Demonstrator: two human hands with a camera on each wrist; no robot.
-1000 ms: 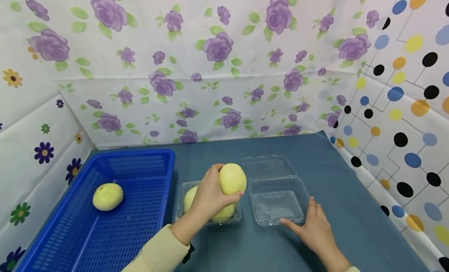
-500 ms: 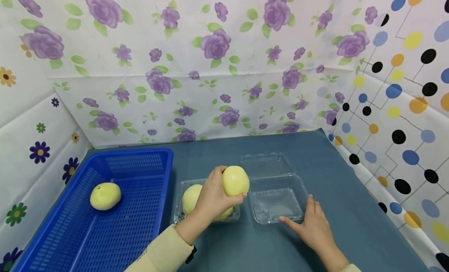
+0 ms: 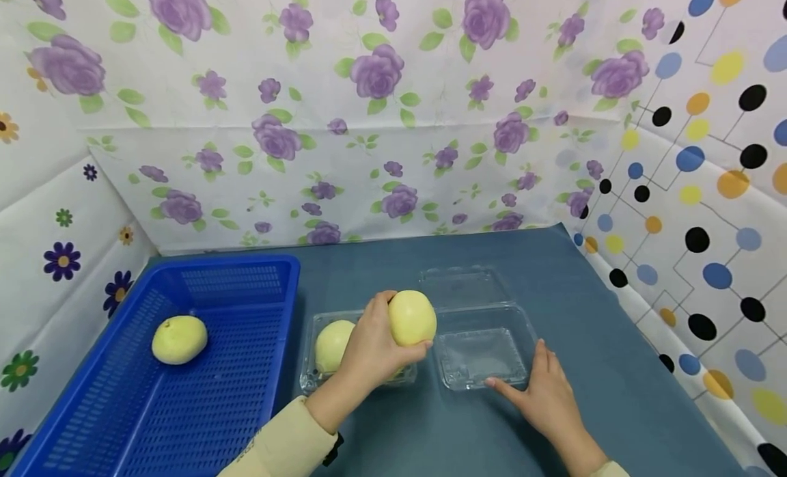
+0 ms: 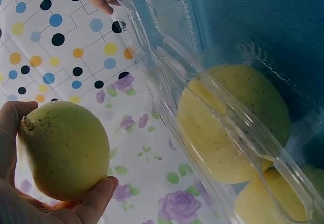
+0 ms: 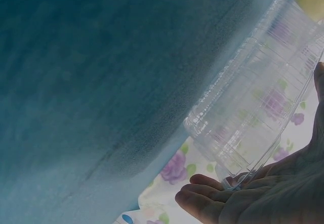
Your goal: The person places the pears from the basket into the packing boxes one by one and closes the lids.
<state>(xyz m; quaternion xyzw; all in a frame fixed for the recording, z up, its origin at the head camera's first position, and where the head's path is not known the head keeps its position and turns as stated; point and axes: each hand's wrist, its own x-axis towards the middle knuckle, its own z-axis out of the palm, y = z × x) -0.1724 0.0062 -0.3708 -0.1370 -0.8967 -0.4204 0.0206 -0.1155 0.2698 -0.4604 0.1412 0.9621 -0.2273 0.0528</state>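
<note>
My left hand (image 3: pixel 375 344) grips a round, pale yellow-green fruit (image 3: pixel 412 318) above the gap between two clear plastic clamshell boxes. In the left wrist view, this fruit (image 4: pixel 68 150) shows a short stem stub and dark specks, with fingers and thumb around its sides. The left box (image 3: pixel 312 374) holds several similar fruits (image 3: pixel 332 346), partly hidden by my hand. To its right, the other box (image 3: pixel 482 368) lies open with its lid folded back and nothing in it. My right hand (image 3: pixel 547 395) touches that box's front right corner, fingers mostly straight along the side and thumb at the front edge.
A blue perforated plastic basket (image 3: pixel 287 326) stands on the left with one more yellow-green fruit (image 3: pixel 180 339) inside. The table has a dark blue-green cover (image 3: pixel 590 340). Patterned sheets (image 3: pixel 344 183) rise behind and on both sides.
The left hand with its fruit has shifted slightly right, uncovering more of a fruit in the left box. The right hand stays at the box corner. The view has turned a little.
</note>
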